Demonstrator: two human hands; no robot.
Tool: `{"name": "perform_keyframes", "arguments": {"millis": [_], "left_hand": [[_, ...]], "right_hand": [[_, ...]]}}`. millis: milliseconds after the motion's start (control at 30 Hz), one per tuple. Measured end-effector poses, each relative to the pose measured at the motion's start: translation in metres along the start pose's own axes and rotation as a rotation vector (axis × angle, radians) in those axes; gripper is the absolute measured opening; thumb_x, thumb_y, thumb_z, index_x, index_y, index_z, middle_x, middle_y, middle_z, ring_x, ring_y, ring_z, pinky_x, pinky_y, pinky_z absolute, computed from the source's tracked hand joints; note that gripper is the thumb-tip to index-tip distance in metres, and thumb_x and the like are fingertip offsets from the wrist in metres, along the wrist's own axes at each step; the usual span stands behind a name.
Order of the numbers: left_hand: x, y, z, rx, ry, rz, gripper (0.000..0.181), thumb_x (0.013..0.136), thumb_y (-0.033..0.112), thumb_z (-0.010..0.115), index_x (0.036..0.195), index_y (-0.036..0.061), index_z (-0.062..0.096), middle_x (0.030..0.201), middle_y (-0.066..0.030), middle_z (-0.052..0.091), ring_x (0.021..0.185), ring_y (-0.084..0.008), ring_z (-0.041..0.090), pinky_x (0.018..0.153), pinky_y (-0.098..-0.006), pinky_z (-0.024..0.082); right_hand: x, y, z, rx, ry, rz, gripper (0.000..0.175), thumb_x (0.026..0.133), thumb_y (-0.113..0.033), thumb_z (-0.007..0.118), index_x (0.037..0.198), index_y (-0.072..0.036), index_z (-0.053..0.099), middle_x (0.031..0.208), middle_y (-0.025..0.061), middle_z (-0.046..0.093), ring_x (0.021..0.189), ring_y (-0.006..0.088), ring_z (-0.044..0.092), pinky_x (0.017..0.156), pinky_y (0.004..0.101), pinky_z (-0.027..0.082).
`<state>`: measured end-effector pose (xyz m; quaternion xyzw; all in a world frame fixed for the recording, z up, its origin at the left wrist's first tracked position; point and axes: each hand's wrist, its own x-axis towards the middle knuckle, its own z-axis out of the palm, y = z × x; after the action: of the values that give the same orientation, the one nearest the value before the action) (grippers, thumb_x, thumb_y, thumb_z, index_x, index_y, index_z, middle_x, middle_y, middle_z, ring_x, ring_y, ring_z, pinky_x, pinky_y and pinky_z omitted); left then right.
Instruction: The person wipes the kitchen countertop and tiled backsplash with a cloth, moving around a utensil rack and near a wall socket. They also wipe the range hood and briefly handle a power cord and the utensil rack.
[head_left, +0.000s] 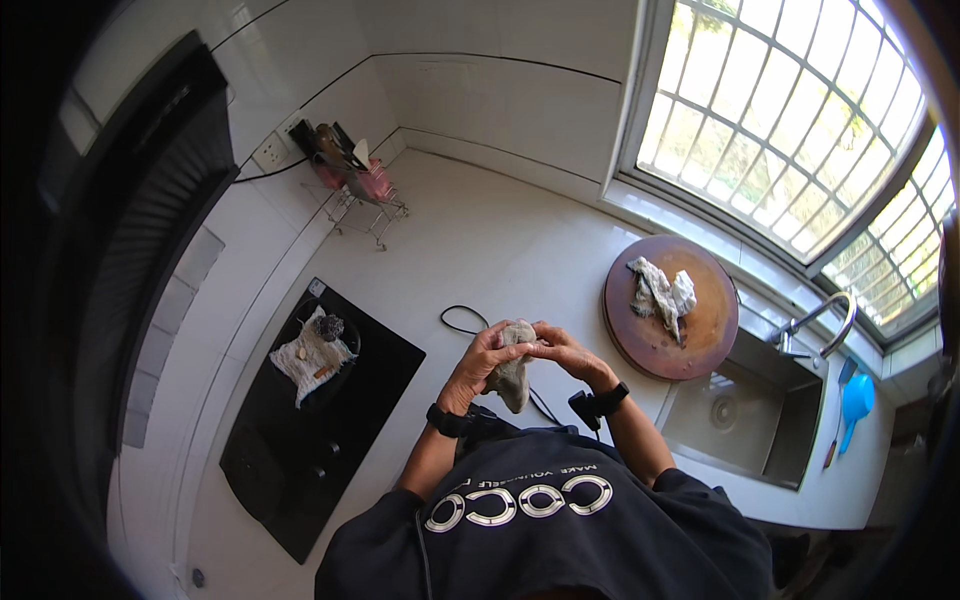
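Both hands hold a bunched, greyish-beige cloth (512, 382) in front of my chest, above the white counter. My left hand (484, 360) grips its left side, with the thumb laid across the front. From the other side, my right hand (566, 351) pinches the upper part between thumb and fingers. The lower end of the cloth hangs down loose. A thin black cord (463, 309) lies on the counter behind my hands, and part of it is hidden by them.
Left: a black cooktop (375, 352) bears a worn cloth (311, 364) with a dark scouring pad (328, 326). Right: a round wooden chopping board (705, 330) carries crumpled rags (660, 289), next to a steel sink (750, 412) with a faucet (836, 300). A wire utensil rack (367, 202) stands behind.
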<state>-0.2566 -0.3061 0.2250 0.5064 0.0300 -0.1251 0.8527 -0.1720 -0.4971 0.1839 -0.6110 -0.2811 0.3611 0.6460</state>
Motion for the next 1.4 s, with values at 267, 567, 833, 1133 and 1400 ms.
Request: {"name": "perform_keyframes", "arguments": {"millis": [267, 567, 833, 1133, 1400], "left_hand": [[0.005, -0.008, -0.014, 0.182, 0.161, 0.000, 0.030, 0.086, 0.009, 0.076, 0.113, 0.0023, 0.065, 0.103, -0.0031, 0.070, 0.093, -0.0090, 0.064, 0.087, -0.0262, 0.052], [0.015, -0.028, -0.010, 0.485, 0.009, -0.344, 0.032, 0.090, 0.019, 0.075, 0.116, 0.0026, 0.067, 0.106, -0.0027, 0.071, 0.095, -0.0102, 0.065, 0.088, -0.0284, 0.051], [0.052, 0.033, -0.072, 0.256, 0.248, -0.092, 0.023, 0.097, 0.021, 0.066, 0.113, 0.0042, 0.069, 0.102, -0.0020, 0.072, 0.090, -0.0122, 0.067, 0.083, -0.0293, 0.053], [0.100, 0.073, -0.131, 0.154, 0.425, 0.110, 0.035, 0.096, 0.018, 0.066, 0.126, 0.0009, 0.062, 0.118, -0.0087, 0.069, 0.105, -0.0206, 0.066, 0.092, -0.0357, 0.053], [0.120, 0.064, -0.177, 0.136, 0.749, 0.127, 0.024, 0.092, 0.020, 0.071, 0.108, 0.0037, 0.066, 0.100, -0.0044, 0.069, 0.088, -0.0171, 0.066, 0.079, -0.0350, 0.054]], "right_hand": [[-0.006, 0.002, -0.016, -0.309, 0.232, 0.080, 0.042, 0.092, -0.042, 0.070, 0.085, -0.001, 0.062, 0.064, 0.0003, 0.050, 0.067, 0.0114, 0.050, 0.061, 0.0306, 0.043], [-0.016, -0.006, -0.019, -0.270, 0.408, -0.034, 0.040, 0.093, -0.036, 0.068, 0.096, 0.003, 0.062, 0.074, 0.0080, 0.061, 0.074, 0.0146, 0.056, 0.064, 0.0347, 0.047], [-0.061, 0.054, -0.012, -0.802, 0.527, -0.077, 0.039, 0.086, -0.030, 0.074, 0.112, -0.004, 0.058, 0.105, 0.0182, 0.062, 0.094, 0.0380, 0.062, 0.079, 0.0469, 0.051], [-0.074, 0.139, 0.037, -1.087, 0.144, 0.230, 0.031, 0.078, -0.022, 0.072, 0.097, -0.002, 0.058, 0.095, 0.0200, 0.066, 0.082, 0.0396, 0.067, 0.069, 0.0478, 0.055], [-0.128, 0.090, -0.025, -1.306, 0.074, 0.562, 0.024, 0.080, -0.018, 0.069, 0.098, -0.002, 0.065, 0.091, 0.0192, 0.067, 0.088, 0.0369, 0.068, 0.075, 0.0449, 0.056]]}}
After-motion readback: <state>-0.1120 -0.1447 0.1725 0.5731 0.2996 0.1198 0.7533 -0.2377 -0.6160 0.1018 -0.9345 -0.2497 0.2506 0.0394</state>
